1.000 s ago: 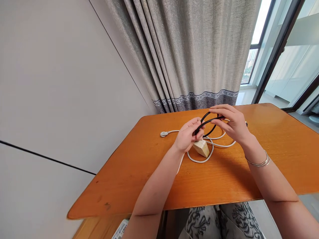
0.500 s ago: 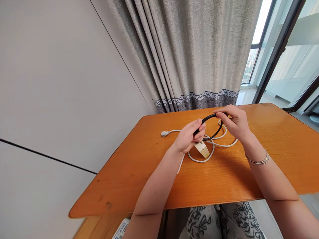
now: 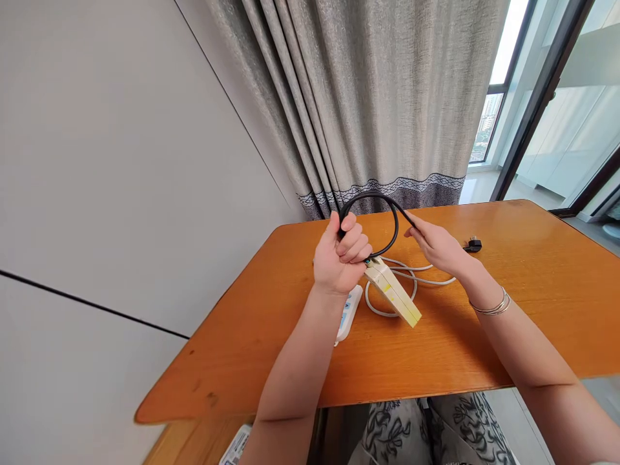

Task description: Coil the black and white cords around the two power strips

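Note:
My left hand point(image 3: 341, 258) is closed around a looped black cord point(image 3: 396, 226), raised above the table. Below that fist hangs a yellowed white power strip point(image 3: 394, 294), tilted down to the right, with its far end toward me. My right hand point(image 3: 436, 245) pinches the same cord to the right of the loop, fingers stretched together along it. Beyond the right wrist a black plug point(image 3: 473, 245) shows. On the table a second, white power strip point(image 3: 349, 314) lies partly behind my left forearm, and a white cord point(image 3: 431, 280) curls loosely beneath the hands.
The orange-brown wooden table point(image 3: 252, 310) has rounded corners. A grey curtain point(image 3: 387, 116) hangs behind it, a pale wall point(image 3: 121, 161) stands to the left, and a dark-framed glass door point(image 3: 542, 103) is at the right. My patterned trousers point(image 3: 397, 429) show below the front edge.
My left hand has moved left and up, turning into a fist around the cord. The black loop is larger and higher. My right hand has shifted slightly left and down; the black plug now shows.

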Action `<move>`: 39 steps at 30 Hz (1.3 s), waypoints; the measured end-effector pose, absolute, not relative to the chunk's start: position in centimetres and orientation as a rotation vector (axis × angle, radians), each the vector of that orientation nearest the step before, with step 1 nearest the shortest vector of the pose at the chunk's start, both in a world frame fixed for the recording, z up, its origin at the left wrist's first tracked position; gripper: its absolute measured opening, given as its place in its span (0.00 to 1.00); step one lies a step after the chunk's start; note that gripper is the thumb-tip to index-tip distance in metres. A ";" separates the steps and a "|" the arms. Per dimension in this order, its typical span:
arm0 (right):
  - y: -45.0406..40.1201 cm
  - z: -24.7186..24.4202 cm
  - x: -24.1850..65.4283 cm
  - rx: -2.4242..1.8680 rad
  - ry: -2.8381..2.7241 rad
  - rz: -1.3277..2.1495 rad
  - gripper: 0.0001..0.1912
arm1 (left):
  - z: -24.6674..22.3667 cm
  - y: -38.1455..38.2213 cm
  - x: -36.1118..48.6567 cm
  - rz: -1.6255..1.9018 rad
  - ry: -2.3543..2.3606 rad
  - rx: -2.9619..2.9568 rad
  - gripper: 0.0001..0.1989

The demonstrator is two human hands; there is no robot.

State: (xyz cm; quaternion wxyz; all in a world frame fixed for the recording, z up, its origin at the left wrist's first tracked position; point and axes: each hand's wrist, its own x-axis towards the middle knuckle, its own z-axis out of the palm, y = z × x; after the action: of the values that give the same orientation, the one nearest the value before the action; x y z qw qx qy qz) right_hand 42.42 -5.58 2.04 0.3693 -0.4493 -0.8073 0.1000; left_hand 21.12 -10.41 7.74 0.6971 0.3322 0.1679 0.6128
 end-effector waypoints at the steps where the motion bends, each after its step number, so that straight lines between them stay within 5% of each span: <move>1: -5.5 1.9 42.3 -1.155 -2.050 0.255 0.27 | 7.9 -10.4 21.0 1.377 0.371 0.743 0.24; 8: -5.3 1.4 41.8 -1.050 -1.598 0.242 0.25 | 8.1 -10.8 21.0 1.381 0.367 0.792 0.24; 14: -7.0 2.3 40.6 -1.187 -2.022 0.233 0.20 | 7.9 -10.9 21.1 1.410 0.362 0.822 0.24; 22: -8.8 2.6 38.8 -1.523 -2.401 0.143 0.36 | 7.6 -10.6 21.2 1.421 0.348 0.838 0.24; 32: -11.0 3.9 38.5 -1.609 -2.344 -0.212 0.24 | 6.5 -10.7 22.5 1.367 0.455 1.065 0.27; 39: -11.9 3.5 38.4 -1.229 -2.214 0.171 0.18 | 4.8 -11.0 23.3 1.424 0.418 1.543 0.26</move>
State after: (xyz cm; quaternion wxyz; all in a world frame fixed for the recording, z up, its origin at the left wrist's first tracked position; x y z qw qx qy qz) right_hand 38.39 -11.92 3.49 0.2975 -0.4623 -0.8328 0.0644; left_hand 23.26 -11.03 4.76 0.4798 0.6325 0.1712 0.5835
